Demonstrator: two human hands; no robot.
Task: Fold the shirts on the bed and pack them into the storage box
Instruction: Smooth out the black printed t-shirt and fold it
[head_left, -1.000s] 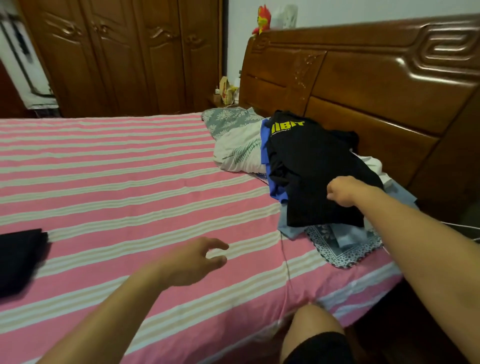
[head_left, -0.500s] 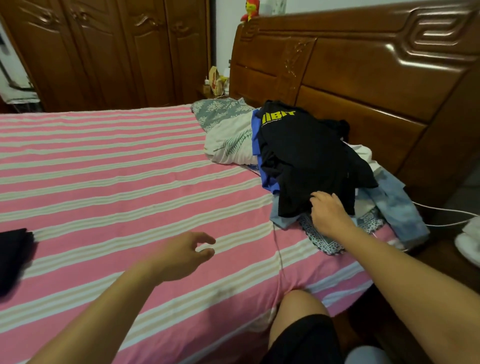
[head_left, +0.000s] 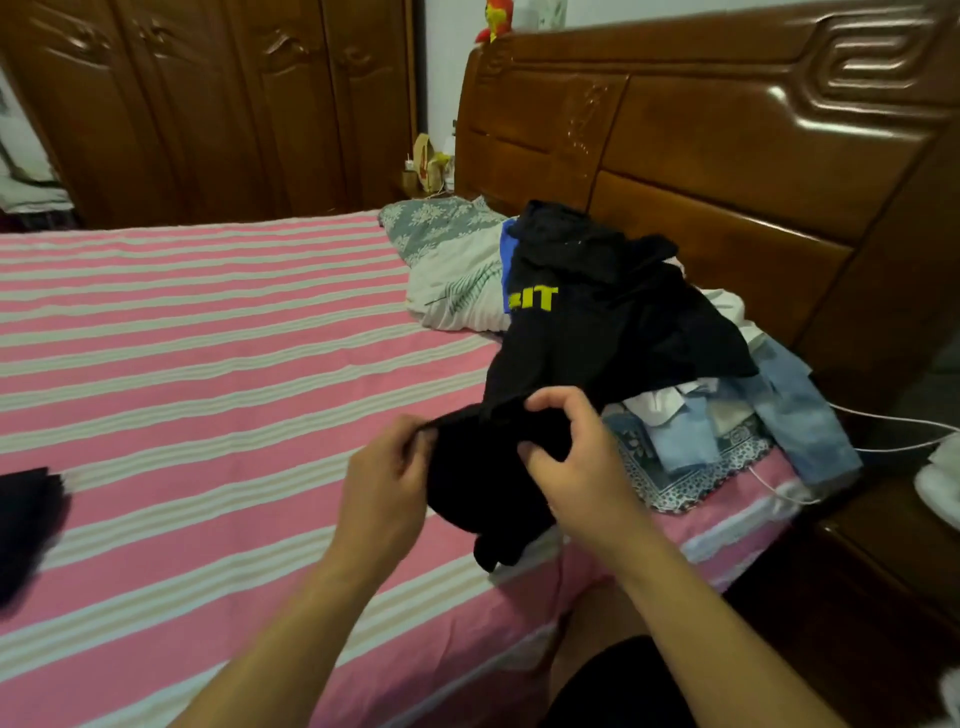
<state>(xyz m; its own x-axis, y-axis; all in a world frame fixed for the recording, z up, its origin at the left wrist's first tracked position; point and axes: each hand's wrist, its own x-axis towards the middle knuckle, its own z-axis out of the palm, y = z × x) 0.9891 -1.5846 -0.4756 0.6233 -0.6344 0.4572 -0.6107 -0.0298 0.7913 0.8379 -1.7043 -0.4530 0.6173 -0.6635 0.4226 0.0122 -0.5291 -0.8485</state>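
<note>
Black shirt (head_left: 597, 332), a second ago lying atop the clothes pile (head_left: 727, 415) by the headboard, is now pinched at its near edge by left hand (head_left: 387, 480) and right hand (head_left: 571, 457) and drawn toward the open striped bed (head_left: 208, 364); folding judged imminent.

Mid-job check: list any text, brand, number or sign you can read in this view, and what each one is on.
"IT" in yellow capitals, with part of another letter before it cut off by a fold: on the black shirt that both hands grip at its near edge.
Items on the nightstand by the wardrobe: any print too small and blurred to read.
Nothing else legible.
</note>
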